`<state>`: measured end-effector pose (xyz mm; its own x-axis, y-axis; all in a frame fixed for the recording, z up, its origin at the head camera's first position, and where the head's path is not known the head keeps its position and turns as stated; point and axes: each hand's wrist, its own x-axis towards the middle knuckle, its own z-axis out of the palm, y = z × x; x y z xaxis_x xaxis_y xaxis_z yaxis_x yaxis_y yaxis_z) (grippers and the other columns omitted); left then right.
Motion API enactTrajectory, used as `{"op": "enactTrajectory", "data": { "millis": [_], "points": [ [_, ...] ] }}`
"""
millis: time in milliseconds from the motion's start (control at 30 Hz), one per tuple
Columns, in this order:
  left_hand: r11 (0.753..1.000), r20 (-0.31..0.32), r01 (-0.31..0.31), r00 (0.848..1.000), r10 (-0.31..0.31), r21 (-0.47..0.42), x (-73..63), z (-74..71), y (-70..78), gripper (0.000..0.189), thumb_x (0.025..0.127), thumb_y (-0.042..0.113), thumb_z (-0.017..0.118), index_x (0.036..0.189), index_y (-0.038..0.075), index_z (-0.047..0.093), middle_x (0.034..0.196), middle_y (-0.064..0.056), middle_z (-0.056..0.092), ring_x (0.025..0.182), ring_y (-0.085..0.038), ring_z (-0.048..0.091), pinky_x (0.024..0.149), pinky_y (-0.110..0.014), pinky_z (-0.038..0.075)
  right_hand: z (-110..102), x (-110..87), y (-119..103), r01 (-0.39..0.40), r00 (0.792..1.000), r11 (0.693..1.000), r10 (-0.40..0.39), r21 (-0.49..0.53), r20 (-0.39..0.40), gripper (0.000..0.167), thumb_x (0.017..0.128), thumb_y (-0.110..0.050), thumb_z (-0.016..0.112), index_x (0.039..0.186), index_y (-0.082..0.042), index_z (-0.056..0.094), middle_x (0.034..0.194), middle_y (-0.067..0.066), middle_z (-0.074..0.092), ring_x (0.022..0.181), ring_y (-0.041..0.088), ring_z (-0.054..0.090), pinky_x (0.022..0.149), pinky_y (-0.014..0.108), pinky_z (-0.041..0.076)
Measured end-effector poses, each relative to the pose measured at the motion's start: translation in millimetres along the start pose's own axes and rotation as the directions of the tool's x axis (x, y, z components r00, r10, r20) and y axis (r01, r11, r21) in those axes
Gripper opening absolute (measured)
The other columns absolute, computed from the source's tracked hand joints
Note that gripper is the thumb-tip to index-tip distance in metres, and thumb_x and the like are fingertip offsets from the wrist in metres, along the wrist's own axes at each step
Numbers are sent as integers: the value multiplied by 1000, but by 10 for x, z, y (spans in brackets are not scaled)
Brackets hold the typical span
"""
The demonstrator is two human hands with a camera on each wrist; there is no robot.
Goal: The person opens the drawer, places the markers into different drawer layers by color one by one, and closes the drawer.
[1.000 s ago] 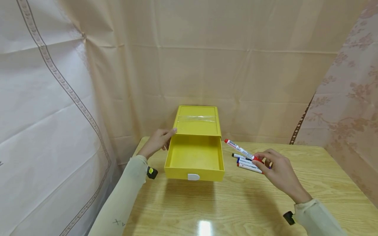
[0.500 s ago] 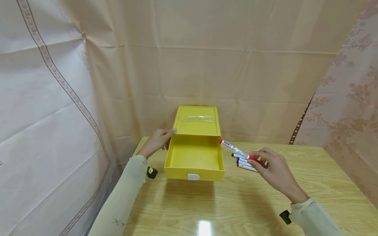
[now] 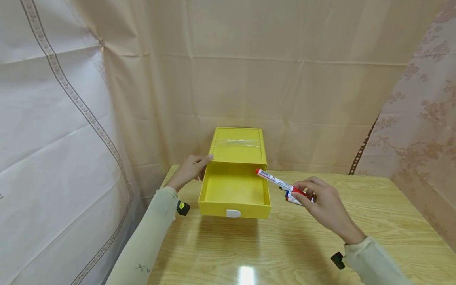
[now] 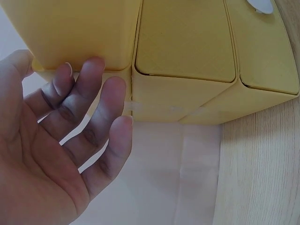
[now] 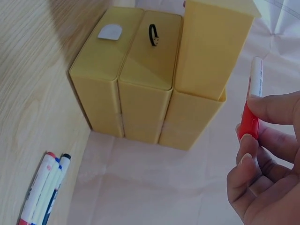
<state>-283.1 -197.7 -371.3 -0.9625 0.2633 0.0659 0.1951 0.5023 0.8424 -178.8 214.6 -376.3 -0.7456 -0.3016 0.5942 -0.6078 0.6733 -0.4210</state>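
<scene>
A yellow stacked drawer unit (image 3: 238,153) stands on the table with its top drawer (image 3: 249,211) pulled out; I see nothing inside that drawer. My left hand (image 3: 192,171) rests against the unit's upper left side, thumb at the top edge. In the left wrist view its loosely bent fingers (image 4: 112,96) touch the yellow side. My right hand (image 3: 325,208) pinches a marker (image 3: 274,180), white with red ends, between thumb and fingers. The marker's far red end is over the open drawer's right rim. Several more markers (image 3: 293,199) lie beyond my right hand, which partly hides them.
The right wrist view shows two closed lower drawers, one with a black loop handle (image 5: 153,35), one with a white pull tab (image 5: 110,32). Clear tape (image 3: 238,143) crosses the unit's top. A beige cloth (image 3: 228,79) hangs behind the wooden table (image 3: 285,245).
My right hand has moved left with the marker, bringing its far end from right of the drawer to over its right rim. The left hand and drawer unit stay put.
</scene>
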Motion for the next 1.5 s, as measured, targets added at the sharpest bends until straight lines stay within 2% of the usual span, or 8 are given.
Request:
{"op": "enactTrajectory", "data": {
  "millis": [267,667,967,1233,1300,1433,1500],
  "points": [
    [1000,-14,0,1000,0,6,4,4,-4,67,100,70,47,90,9,72,75,-13,64,78,-46,64,73,-54,56,39,69,-99,-7,1000,999,6,46,29,17,86,-11,85,100,-18,78,92,-12,63,60,6,50,47,22,41],
    [1000,-3,13,1000,-13,-13,7,11,-36,67,98,72,48,98,10,74,77,-13,66,82,-50,64,75,-58,56,126,109,-210,22,998,997,-26,68,51,19,86,-10,85,103,-14,79,89,-12,61,61,6,49,47,23,41],
    [1000,-9,6,1000,-6,3,14,8,-21,66,100,70,47,99,9,74,76,-14,65,77,-46,64,70,-48,57,182,157,-288,35,997,997,-40,68,67,19,87,-16,85,105,-14,79,86,-13,59,63,6,49,48,23,40],
    [1000,-6,2,1000,-2,0,7,7,-14,66,101,69,46,93,9,73,79,-19,67,70,-33,63,75,-60,55,253,215,-391,39,994,995,-48,92,97,21,86,-15,85,106,-15,79,90,-14,61,64,7,50,49,23,41],
    [1000,-8,2,1000,-2,-2,7,6,-16,66,100,69,47,94,10,74,79,-18,67,71,-36,64,75,-59,56,269,227,-415,40,993,994,-52,104,108,20,87,-14,85,106,-15,78,92,-14,62,64,7,50,49,23,41],
    [1000,-10,3,1000,-3,-2,5,6,-15,65,100,70,47,99,11,75,78,-13,68,80,-48,64,67,-46,57,292,245,-458,29,989,992,-46,127,138,18,88,-15,84,104,-18,78,94,-14,63,64,8,50,50,23,41],
    [1000,-9,2,1000,-2,-4,4,6,-16,65,100,70,47,100,11,75,77,-12,68,82,-50,64,66,-43,56,299,251,-477,23,987,991,-44,134,156,18,87,-15,84,103,-19,77,94,-14,63,64,8,50,50,23,41]
  ]
}}
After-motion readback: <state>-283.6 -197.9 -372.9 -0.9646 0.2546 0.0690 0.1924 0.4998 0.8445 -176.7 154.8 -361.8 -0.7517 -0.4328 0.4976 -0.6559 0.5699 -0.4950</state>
